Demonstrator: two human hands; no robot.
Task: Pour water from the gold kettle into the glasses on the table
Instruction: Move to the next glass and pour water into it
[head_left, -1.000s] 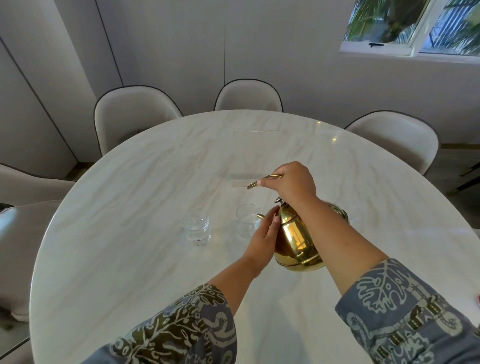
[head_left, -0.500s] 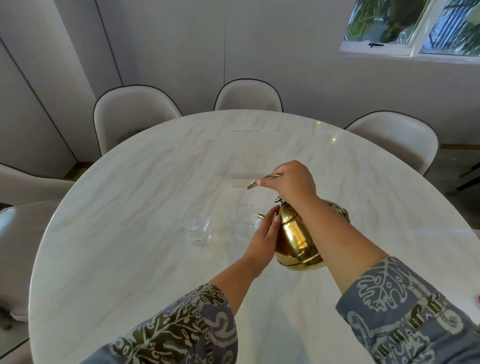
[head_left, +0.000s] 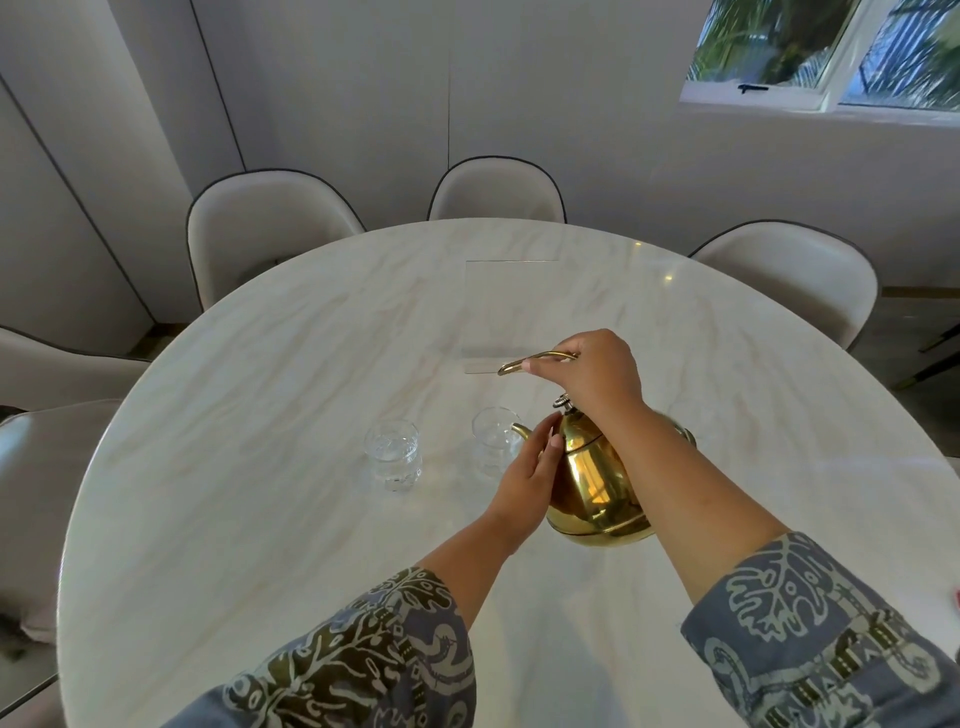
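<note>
Gold kettle (head_left: 597, 483) hangs tilted from my right hand (head_left: 597, 376), closed on its handle; my flat open left hand (head_left: 530, 467) steadies it. Overtilting could overshoot the glass (head_left: 493, 441).

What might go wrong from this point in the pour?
1. The gold kettle is tilted with its spout at the rim of the right glass, so water may miss it and land on the marble table.
2. The left hand lies flat on the kettle body; pushing it could knock that glass.
</note>
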